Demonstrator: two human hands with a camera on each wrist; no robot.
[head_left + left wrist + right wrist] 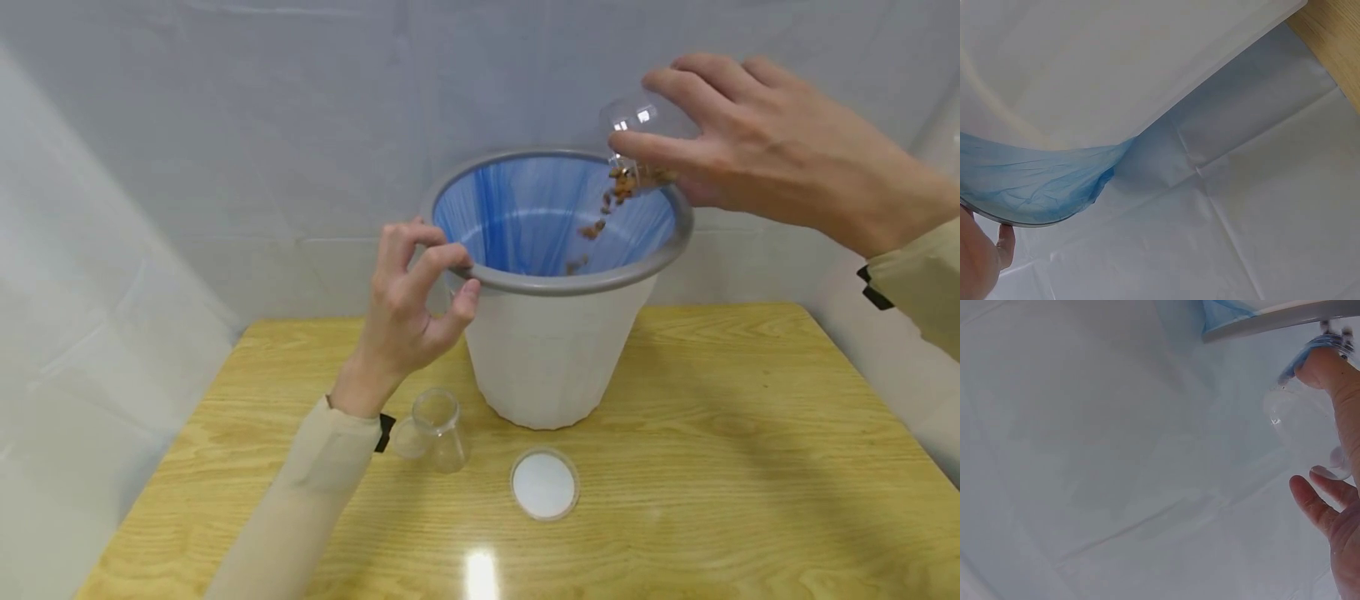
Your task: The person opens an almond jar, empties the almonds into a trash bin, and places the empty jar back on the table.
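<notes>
While the right hand [757,137] grasps a small clear cup [637,137] tipped mouth-down over the far right rim of the white bin [558,350], brown pellets [603,208] are tumbling out of it into the blue liner [517,217]. Across the bin, the left hand [408,304] curls its fingers [438,254] over the grey rim [525,283] and pinches it with the thumb. On the wooden table [750,450] in front of the bin stand a second clear cup [438,429] and, just beside it, a round white lid [544,484].
</notes>
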